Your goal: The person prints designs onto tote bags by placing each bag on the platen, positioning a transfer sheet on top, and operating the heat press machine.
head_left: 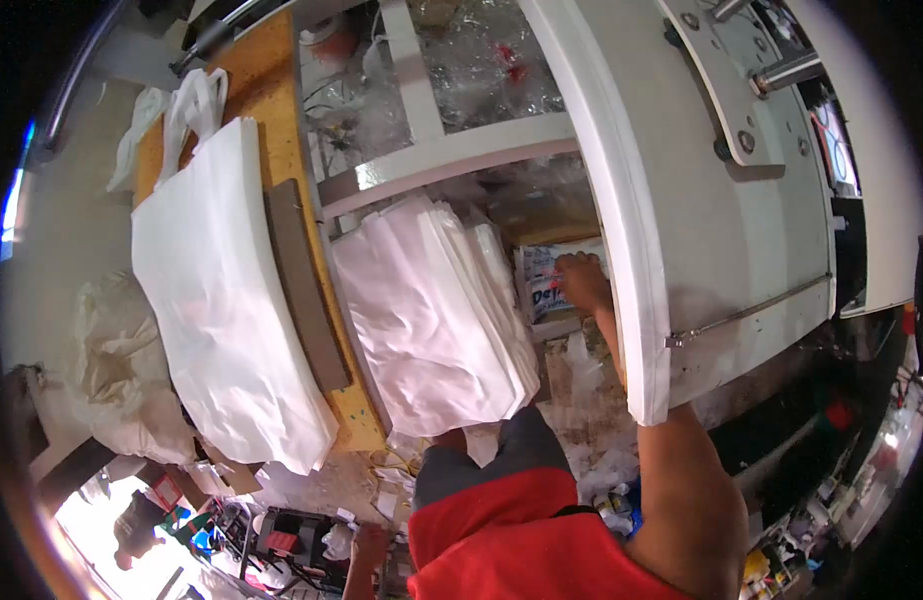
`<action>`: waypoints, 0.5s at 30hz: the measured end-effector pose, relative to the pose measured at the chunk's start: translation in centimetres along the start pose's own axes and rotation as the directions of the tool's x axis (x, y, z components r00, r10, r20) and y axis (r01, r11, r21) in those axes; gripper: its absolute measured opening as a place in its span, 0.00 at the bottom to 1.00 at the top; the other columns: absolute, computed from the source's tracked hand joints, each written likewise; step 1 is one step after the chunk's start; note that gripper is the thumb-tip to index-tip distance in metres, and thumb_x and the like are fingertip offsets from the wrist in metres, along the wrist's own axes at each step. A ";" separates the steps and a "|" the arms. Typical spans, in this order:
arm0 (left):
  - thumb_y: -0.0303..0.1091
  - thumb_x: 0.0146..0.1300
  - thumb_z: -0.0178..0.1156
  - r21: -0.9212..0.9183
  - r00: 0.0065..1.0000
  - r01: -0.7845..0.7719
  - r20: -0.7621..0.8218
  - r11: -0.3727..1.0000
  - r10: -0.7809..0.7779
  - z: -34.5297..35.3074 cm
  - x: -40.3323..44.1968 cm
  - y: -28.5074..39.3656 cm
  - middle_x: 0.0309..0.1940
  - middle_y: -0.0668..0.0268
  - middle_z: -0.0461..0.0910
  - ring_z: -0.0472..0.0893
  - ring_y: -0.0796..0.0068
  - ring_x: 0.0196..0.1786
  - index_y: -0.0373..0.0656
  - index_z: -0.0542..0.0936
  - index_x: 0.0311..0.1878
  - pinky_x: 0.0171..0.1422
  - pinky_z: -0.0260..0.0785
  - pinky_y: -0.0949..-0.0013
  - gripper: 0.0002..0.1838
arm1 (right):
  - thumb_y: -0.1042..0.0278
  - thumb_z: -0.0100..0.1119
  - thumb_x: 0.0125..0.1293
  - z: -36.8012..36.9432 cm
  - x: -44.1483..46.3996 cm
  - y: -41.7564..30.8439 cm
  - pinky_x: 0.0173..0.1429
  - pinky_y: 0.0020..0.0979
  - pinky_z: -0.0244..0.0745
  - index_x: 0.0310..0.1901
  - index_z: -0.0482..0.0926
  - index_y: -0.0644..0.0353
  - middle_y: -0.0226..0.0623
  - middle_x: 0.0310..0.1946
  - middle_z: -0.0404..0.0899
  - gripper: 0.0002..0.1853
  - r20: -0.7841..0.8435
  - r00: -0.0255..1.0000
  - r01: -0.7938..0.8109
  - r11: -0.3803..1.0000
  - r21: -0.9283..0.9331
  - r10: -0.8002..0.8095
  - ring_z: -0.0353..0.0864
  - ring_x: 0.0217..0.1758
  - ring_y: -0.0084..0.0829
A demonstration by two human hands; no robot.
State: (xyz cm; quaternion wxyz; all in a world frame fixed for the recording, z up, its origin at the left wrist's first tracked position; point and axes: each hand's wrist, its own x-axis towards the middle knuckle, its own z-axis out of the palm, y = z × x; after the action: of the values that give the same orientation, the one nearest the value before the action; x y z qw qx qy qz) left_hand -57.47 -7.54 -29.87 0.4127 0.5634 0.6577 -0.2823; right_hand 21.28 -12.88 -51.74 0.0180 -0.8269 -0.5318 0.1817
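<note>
My right hand [584,282] reaches past the white machine frame [621,200] into the space below it. Its fingers are bent over a white printed packet [539,285] with dark blue lettering, and a small red spot shows at the fingertips. Left of the packet lies a thick stack of white bags [431,320], slanting towards my legs. My left hand [369,545] hangs low by my side, small and dim, with its fingers hard to make out. A second stack of white bags with handles [226,300] rests on the yellow-brown board [261,70].
A dark grey bar [306,290] runs along the board beside the handled bags. A crumpled pale bag [116,360] sits at far left. Clear plastic scraps [486,60] fill the frame's lower space. Metal rods [786,72] stick out at upper right. Clutter covers the floor behind me.
</note>
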 end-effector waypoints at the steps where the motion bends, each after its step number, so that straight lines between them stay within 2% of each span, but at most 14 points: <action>1: 0.41 0.58 0.68 0.101 0.990 -0.109 -0.074 0.989 0.117 -0.9 -0.6 3.0 0.42 0.53 0.87 0.88 0.54 0.46 0.43 0.83 0.47 0.53 0.80 0.56 0.16 | 0.64 0.75 0.55 0.0 0.0 0.2 0.61 0.45 0.71 0.49 0.81 0.61 0.47 0.52 0.81 0.21 -0.050 0.999 -0.011 0.999 0.051 0.014 0.78 0.59 0.47; 4: 0.40 0.60 0.66 0.099 0.988 -0.106 -0.102 0.989 0.116 -2.9 -1.6 10.0 0.42 0.54 0.88 0.88 0.54 0.46 0.42 0.82 0.47 0.53 0.80 0.55 0.16 | 0.64 0.74 0.57 -2.3 -0.3 -0.2 0.60 0.45 0.72 0.48 0.81 0.61 0.47 0.49 0.82 0.19 -0.075 0.996 -0.026 0.972 0.234 0.044 0.79 0.57 0.47; 5: 0.40 0.60 0.66 0.097 0.987 -0.115 -0.104 0.989 0.125 -2.8 -1.3 10.0 0.42 0.54 0.88 0.88 0.54 0.46 0.42 0.82 0.47 0.53 0.80 0.55 0.16 | 0.65 0.74 0.57 -3.0 -0.5 -0.5 0.59 0.45 0.72 0.47 0.81 0.61 0.47 0.48 0.83 0.19 -0.081 0.995 -0.033 0.964 0.262 0.056 0.80 0.56 0.47; 7: 0.39 0.63 0.65 0.063 0.969 -0.234 -0.070 0.970 0.238 -3.0 0.0 10.1 0.42 0.53 0.87 0.88 0.54 0.46 0.42 0.82 0.48 0.52 0.80 0.55 0.14 | 0.65 0.73 0.58 -4.2 -0.9 -0.9 0.59 0.45 0.73 0.47 0.81 0.61 0.47 0.47 0.83 0.17 -0.083 0.994 -0.041 0.952 0.305 0.069 0.81 0.54 0.47; 10: 0.38 0.65 0.64 0.058 0.980 -0.184 -0.059 0.981 0.188 -3.5 2.0 9.6 0.41 0.54 0.88 0.88 0.54 0.47 0.42 0.82 0.48 0.51 0.81 0.55 0.12 | 0.65 0.73 0.59 -5.3 -1.4 -1.6 0.57 0.44 0.73 0.45 0.82 0.60 0.48 0.44 0.84 0.15 -0.066 0.995 -0.043 0.939 0.342 0.069 0.82 0.52 0.47; 13: 0.38 0.66 0.64 0.095 0.969 -0.227 -0.081 0.969 0.235 -4.0 3.1 8.7 0.41 0.55 0.88 0.88 0.54 0.46 0.43 0.82 0.48 0.50 0.81 0.55 0.12 | 0.65 0.72 0.60 -6.4 -1.4 -2.8 0.57 0.44 0.74 0.45 0.82 0.60 0.48 0.42 0.84 0.14 -0.053 0.996 -0.045 0.942 0.333 0.067 0.83 0.50 0.47; 15: 0.37 0.66 0.64 0.083 0.968 -0.229 -0.081 0.970 0.236 -4.7 3.2 8.1 0.40 0.56 0.88 0.89 0.55 0.46 0.42 0.82 0.47 0.50 0.81 0.55 0.11 | 0.66 0.65 0.67 -7.6 -1.0 -3.7 0.57 0.47 0.75 0.43 0.82 0.59 0.48 0.39 0.84 0.08 0.113 0.967 -0.256 0.853 0.455 0.230 0.84 0.44 0.48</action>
State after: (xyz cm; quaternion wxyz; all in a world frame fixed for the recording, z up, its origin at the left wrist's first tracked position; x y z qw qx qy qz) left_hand -50.71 -0.35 -29.50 0.3918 0.6636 0.5943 -0.2300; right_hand 20.14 -10.90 -43.52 0.1785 -0.8536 -0.3640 0.3272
